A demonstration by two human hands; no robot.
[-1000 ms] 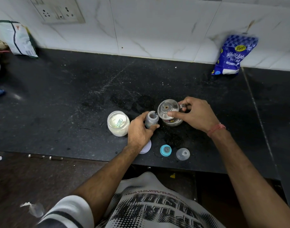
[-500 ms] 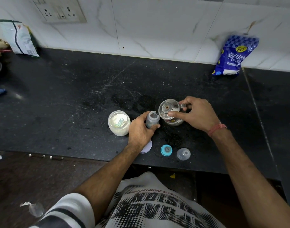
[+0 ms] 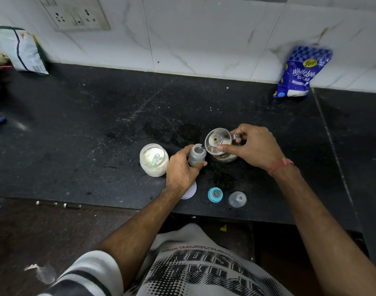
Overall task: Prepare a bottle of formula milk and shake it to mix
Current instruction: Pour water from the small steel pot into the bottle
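A black stone counter point(image 3: 97, 129) runs below a white marble-tiled wall point(image 3: 204, 35) carrying a switch and socket plate point(image 3: 76, 14). The small baby bottle point(image 3: 196, 154) stands uncapped near the counter's front edge, and everything else is placed from it. The left hand point(image 3: 181, 169) is wrapped around its body from the front. Just right of the bottle, touching its rim, a small steel lidded pot point(image 3: 220, 146) is tilted toward the bottle's mouth; the right hand point(image 3: 255, 146) grasps the pot, thumb pressed on the lid and fingers at the handle. Just left of the bottle sits an open jar of white powder point(image 3: 154, 160) with a pale scoop point(image 3: 155, 158) lying in it. In front of the bottle, close to the counter's edge, lie a white disc lid point(image 3: 190, 192) partly under the left wrist, a blue teat ring point(image 3: 215, 194) and a clear cap point(image 3: 237, 199), each apart from the next. Behind and left of the bottle the counter is wide and bare up to the wall. Far right of the bottle a blue sugar bag point(image 3: 300, 73) leans on the wall; far left, a white packet point(image 3: 22, 50) does likewise.
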